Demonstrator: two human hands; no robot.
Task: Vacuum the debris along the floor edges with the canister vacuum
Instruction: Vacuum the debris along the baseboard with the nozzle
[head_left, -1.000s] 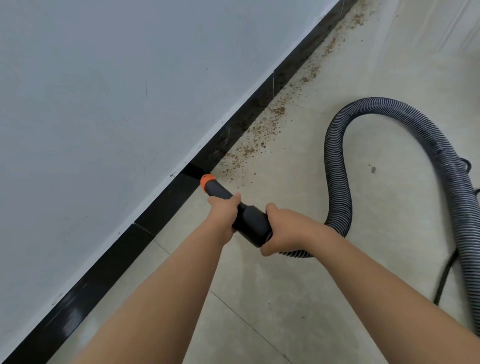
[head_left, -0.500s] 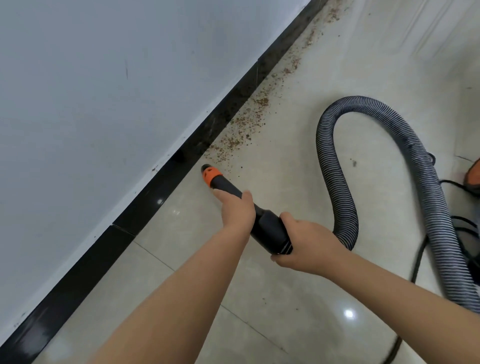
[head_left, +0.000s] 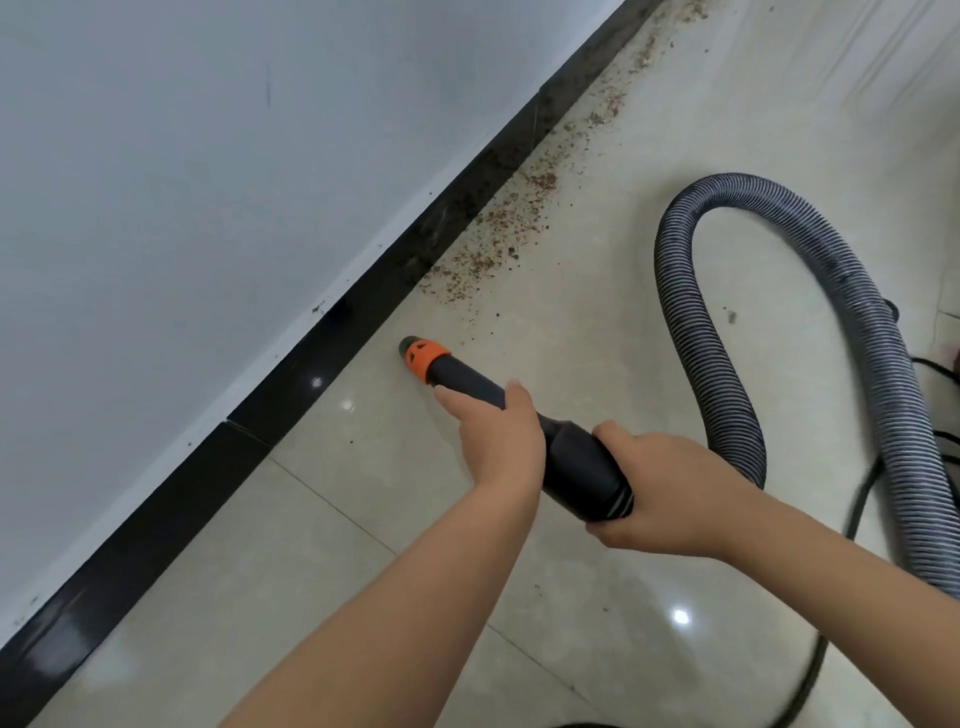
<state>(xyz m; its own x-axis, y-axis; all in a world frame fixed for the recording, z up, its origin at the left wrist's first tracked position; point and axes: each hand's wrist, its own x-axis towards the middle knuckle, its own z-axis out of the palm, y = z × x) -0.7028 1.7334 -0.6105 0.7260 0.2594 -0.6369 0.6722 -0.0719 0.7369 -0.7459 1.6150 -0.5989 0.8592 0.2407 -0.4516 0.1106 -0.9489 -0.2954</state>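
Two bare forearms reach in from the bottom of the frame over pale, glossy floor tiles (head_left: 363, 545), which mirror a ceiling light as a bright spot near the right arm. The right hand (head_left: 660, 493) is wrapped around the thick rear end of the black vacuum nozzle (head_left: 566, 457), at the ribbed collar where the hose joins it, fingers curled under and thumb on top. Just ahead of it, the left hand (head_left: 498, 436) closes over the narrower neck of the same nozzle, index finger laid forward along the barrel. The nozzle slants down and to the left, ending in an orange tip (head_left: 423, 358) that sits low over the tile, close to the black skirting board (head_left: 311, 374) but apart from it; whether the tip touches the floor cannot be told. Behind the right hand the grey ribbed hose (head_left: 691, 322) rises in a tall loop across the floor and runs down the right edge of the frame, with a thin black cable (head_left: 831, 639) trailing beside it. Beyond the tip, a band of brown, crumb-like debris (head_left: 498, 234) lies along the foot of the skirting board and thins out towards the top of the frame. A plain grey-white wall (head_left: 182, 182) fills the left side above the skirting.
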